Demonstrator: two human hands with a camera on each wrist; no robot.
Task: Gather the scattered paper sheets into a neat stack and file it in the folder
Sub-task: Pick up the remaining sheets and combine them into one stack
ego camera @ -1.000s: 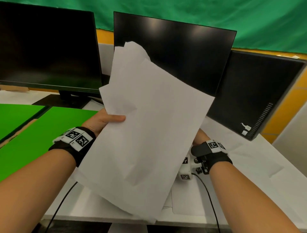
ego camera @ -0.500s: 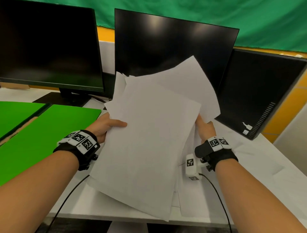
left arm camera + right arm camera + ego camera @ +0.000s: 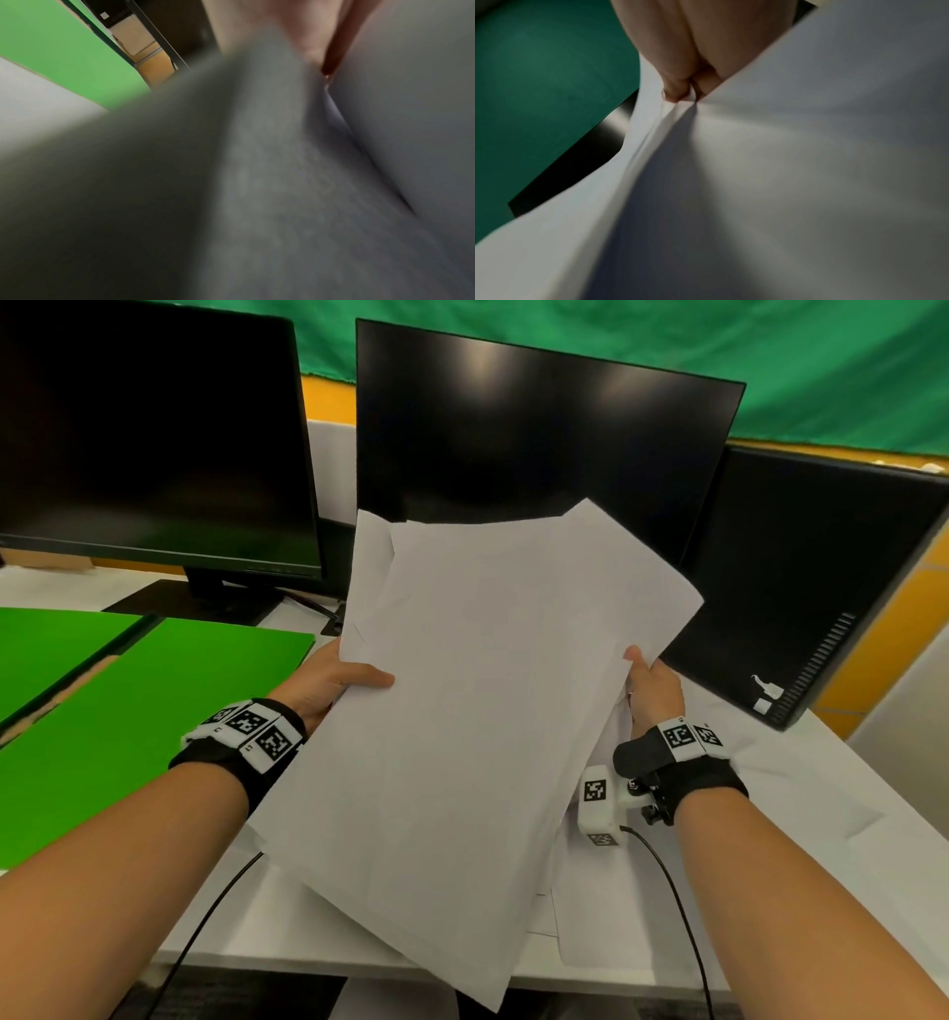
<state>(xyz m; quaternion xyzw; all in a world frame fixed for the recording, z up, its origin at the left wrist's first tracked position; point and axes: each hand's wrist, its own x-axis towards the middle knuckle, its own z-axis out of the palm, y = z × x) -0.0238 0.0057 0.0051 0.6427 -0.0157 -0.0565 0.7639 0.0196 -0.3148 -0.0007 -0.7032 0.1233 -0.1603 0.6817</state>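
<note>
Both my hands hold the sheets of paper up in front of me, above the white desk. My left hand grips the bundle at its left edge, thumb lying flat across the top sheet and the other fingers hidden underneath. My right hand grips the opposite edge, thumb tip pressed on top; in the right wrist view my fingertips pinch several loose layers of the paper together where they fan apart. The sheets are not squared up: corners stick out past one another at the far end, beyond my hands, and the near corner hangs down past the desk's front edge between my forearms. The left wrist view is mostly blurred grey paper lying close against the lens, with a bit of my hand at the top. The green folder lies open and flat on the desk just to the left of my left hand, touching nothing I hold. More white sheets lie on the desk below my right wrist. Beyond my hands stand three dark monitors: one past the folder, one straight ahead behind the paper, and one past my right hand, tilted back.
</note>
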